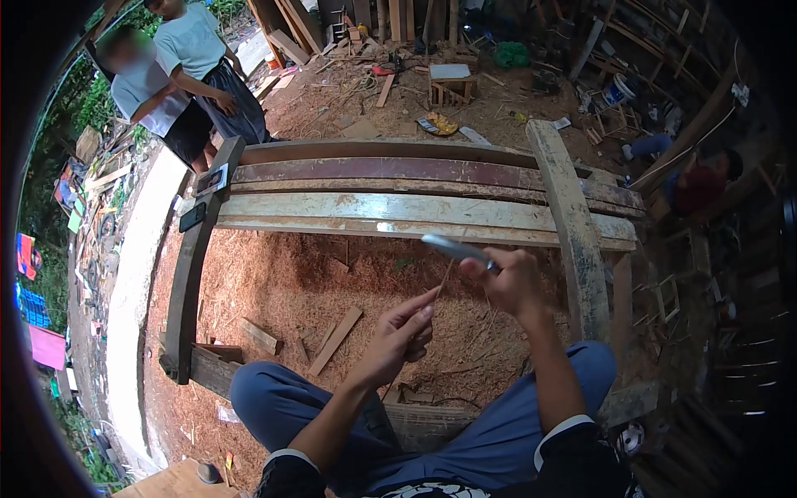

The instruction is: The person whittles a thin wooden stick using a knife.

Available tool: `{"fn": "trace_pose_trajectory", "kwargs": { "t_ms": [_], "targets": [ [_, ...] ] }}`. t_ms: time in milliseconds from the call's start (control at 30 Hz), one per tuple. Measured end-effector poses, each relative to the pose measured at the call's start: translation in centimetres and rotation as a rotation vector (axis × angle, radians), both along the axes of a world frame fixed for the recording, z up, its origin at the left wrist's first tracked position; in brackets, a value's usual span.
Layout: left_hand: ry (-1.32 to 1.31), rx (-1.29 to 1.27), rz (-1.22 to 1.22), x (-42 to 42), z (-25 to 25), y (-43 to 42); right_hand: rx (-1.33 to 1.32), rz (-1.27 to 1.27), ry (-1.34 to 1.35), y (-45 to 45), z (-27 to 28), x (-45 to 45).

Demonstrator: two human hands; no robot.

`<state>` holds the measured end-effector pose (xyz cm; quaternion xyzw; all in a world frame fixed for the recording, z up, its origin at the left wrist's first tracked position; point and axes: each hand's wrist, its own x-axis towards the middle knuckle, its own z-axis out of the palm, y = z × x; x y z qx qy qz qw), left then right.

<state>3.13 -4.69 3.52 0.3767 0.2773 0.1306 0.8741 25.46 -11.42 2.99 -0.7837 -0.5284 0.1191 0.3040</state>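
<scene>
My left hand [397,339] is closed in a pinch on a thin wooden stick [446,277], which points up toward my other hand. My right hand [513,286] wraps round a silvery, blade-like tool [452,246]; motion blurs it, and its exact kind does not show. The tool is close to the upper end of the stick, but I cannot tell whether they touch. Both hands are above my spread knees, over a floor of wood shavings [282,282].
Long planks [374,204] lie ahead between a left beam [189,274] and a right beam [573,232]. A dark phone [192,217] rests on the left beam. Two people [195,62] stand at upper left; another person [693,183] is at right. Wood offcuts [335,340] lie below.
</scene>
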Motion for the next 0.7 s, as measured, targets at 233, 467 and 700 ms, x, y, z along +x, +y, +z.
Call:
{"fn": "trace_pose_trajectory", "kwargs": {
  "t_ms": [233,467,700],
  "targets": [
    [0.046,0.104,0.089,-0.1,-0.9,-0.2,0.007,0.094,-0.018,0.0,-1.2,-1.2],
    [0.022,0.152,0.097,-0.3,-2.8,-0.3,0.075,0.296,-0.037,0.2,-2.1,-4.3],
    [0.038,0.130,0.027,0.1,-0.6,-0.5,0.214,0.310,-0.170,0.0,-1.7,-3.1]
  ]
}}
